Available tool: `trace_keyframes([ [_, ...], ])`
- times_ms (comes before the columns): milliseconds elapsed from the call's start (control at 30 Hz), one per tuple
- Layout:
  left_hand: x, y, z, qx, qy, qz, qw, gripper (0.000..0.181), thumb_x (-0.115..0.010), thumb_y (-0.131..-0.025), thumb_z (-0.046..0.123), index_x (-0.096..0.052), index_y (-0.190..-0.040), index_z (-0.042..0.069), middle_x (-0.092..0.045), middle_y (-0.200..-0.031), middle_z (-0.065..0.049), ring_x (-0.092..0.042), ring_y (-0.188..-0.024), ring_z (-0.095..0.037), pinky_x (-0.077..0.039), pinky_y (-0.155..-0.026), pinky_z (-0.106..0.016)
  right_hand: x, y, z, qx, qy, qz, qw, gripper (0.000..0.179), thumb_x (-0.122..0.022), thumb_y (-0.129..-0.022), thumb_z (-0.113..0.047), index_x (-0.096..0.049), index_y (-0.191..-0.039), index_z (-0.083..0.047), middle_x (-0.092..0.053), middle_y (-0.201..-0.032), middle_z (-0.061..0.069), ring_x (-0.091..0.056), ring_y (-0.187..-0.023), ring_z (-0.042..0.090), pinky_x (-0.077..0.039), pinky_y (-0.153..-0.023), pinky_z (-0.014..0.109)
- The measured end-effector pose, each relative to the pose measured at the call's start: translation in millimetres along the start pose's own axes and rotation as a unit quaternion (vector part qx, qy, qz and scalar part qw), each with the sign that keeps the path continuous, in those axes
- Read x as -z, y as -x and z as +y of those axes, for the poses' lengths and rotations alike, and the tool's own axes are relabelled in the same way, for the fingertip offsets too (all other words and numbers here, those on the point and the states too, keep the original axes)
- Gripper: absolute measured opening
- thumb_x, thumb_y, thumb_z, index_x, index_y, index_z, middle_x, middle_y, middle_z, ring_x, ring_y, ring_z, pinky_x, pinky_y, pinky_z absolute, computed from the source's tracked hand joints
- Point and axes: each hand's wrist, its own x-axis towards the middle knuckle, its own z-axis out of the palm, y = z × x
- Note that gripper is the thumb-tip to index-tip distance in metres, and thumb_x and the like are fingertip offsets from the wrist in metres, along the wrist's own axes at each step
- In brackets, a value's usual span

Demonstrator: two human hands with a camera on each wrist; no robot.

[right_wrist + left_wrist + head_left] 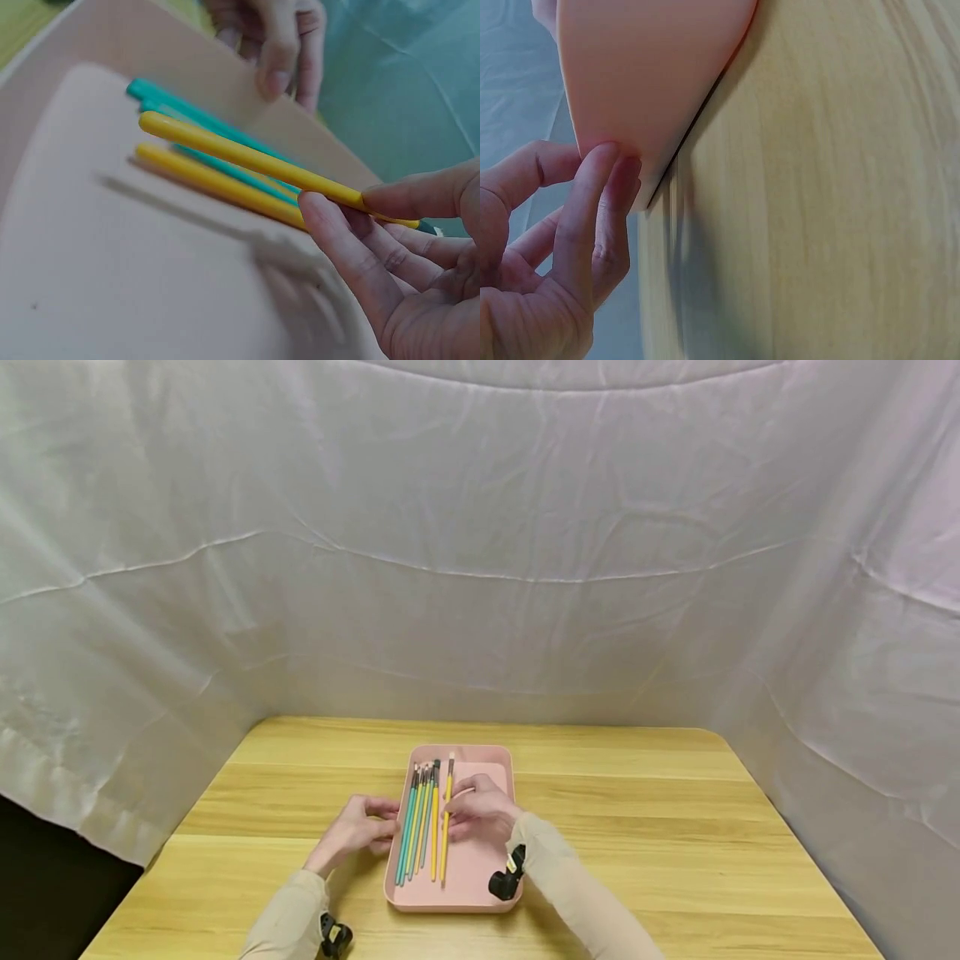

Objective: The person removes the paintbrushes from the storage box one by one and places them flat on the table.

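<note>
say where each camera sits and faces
Head: worn there, forward and down at pink tray; left hand, right hand, sleeves show.
Left wrist: worn there, toward the tray's outer side; left fingers show.
Right wrist: worn there, into the tray; right fingers pinch a yellow brush, left hand beyond.
Head and right wrist share that brush.

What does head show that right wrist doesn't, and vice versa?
Only head: both sleeves, the two black wrist cameras and the bristle ends of the brushes lying in the tray.

Only right wrist: a legible shadow of the held brush and hand on the tray floor, plus a small dark speck there.

Both: the pink tray, the right hand pinching a yellow brush, the left hand at the tray's left wall, and the teal and yellow brushes lying inside.
</note>
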Motion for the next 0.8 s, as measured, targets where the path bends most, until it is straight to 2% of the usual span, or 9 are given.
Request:
trace_keyframes([
  [133, 0.5, 0.7, -0.8, 0.000, 0.000, 0.002, 1.0000, 0.043, -0.067, -0.083, -0.004, -0.059, -0.123, -0.019, -0.066, -0.103, -0.024, -0.067, -0.076, -0.015, -0.066, -0.066, -0.033, 3, 5.9, -4, 0.009, -0.018, -0.017, 0.9997, 0.027, -0.064, -0.088, 0.004, -0.057, -0.113, 0.012, -0.070, -0.102, 0.037, -0.070, -0.063, 0.015, -0.066, -0.069, 0.032],
  [233, 0.3, 0.7, -1.7, 0.005, 0.002, 0.004, 1.0000, 0.043, -0.068, -0.083, -0.004, -0.059, -0.123, -0.019, -0.065, -0.103, -0.024, -0.068, -0.076, -0.015, -0.066, -0.067, -0.033, 7, 13.8, -8, 0.013, -0.046, -0.034, 0.9983, 0.029, -0.064, -0.090, 0.003, -0.054, -0.117, 0.011, -0.068, -0.106, 0.038, -0.070, -0.066, 0.016, -0.066, -0.072, 0.034],
  [300, 0.0, 1.0, -1.7, 0.009, 0.005, 0.006, 0.9999, 0.043, -0.068, -0.083, -0.004, -0.059, -0.123, -0.018, -0.065, -0.104, -0.023, -0.067, -0.076, -0.015, -0.066, -0.067, -0.033, 10, 19.8, -9, 0.019, -0.061, -0.044, 0.9970, 0.032, -0.063, -0.092, 0.002, -0.052, -0.120, 0.012, -0.072, -0.101, 0.032, -0.070, -0.067, 0.016, -0.066, -0.073, 0.035],
  [367, -0.1, 1.1, -1.8, 0.011, 0.006, 0.009, 0.9999, 0.043, -0.068, -0.083, -0.004, -0.059, -0.123, -0.018, -0.065, -0.103, -0.023, -0.067, -0.076, -0.015, -0.066, -0.067, -0.033, 14, 26.6, -10, 0.027, -0.064, -0.054, 0.9961, 0.035, -0.063, -0.093, 0.001, -0.051, -0.124, 0.013, -0.075, -0.094, 0.020, -0.070, -0.069, 0.015, -0.066, -0.074, 0.035],
  [500, -0.6, 1.8, -2.3, 0.007, 0.009, 0.010, 0.9999, 0.043, -0.068, -0.084, -0.004, -0.059, -0.123, -0.019, -0.065, -0.102, -0.023, -0.068, -0.075, -0.016, -0.066, -0.068, -0.035, 24, 39.7, -7, 0.036, -0.076, -0.070, 0.9940, 0.038, -0.063, -0.094, -0.002, -0.050, -0.127, 0.013, -0.074, -0.088, 0.004, -0.070, -0.072, 0.014, -0.066, -0.075, 0.032],
  [700, -2.0, 2.4, -5.7, 0.002, 0.007, 0.008, 0.9999, 0.044, -0.067, -0.084, -0.004, -0.057, -0.124, -0.020, -0.065, -0.105, -0.026, -0.069, -0.076, -0.017, -0.066, -0.069, -0.037, 42, 58.0, 6, 0.054, -0.108, -0.089, 0.9887, 0.042, -0.062, -0.095, -0.002, -0.047, -0.130, 0.015, -0.072, -0.088, 0.001, -0.070, -0.075, 0.012, -0.065, -0.071, 0.026],
  [800, -3.0, 2.8, -7.0, 0.003, 0.011, 0.010, 0.9999, 0.044, -0.067, -0.084, -0.004, -0.057, -0.124, -0.020, -0.065, -0.104, -0.026, -0.069, -0.075, -0.017, -0.066, -0.068, -0.037, 51, 67.6, 14, 0.072, -0.113, -0.096, 0.9863, 0.036, -0.061, -0.096, -0.003, -0.052, -0.128, 0.010, -0.072, -0.087, -0.001, -0.069, -0.076, 0.011, -0.064, -0.072, 0.025],
])
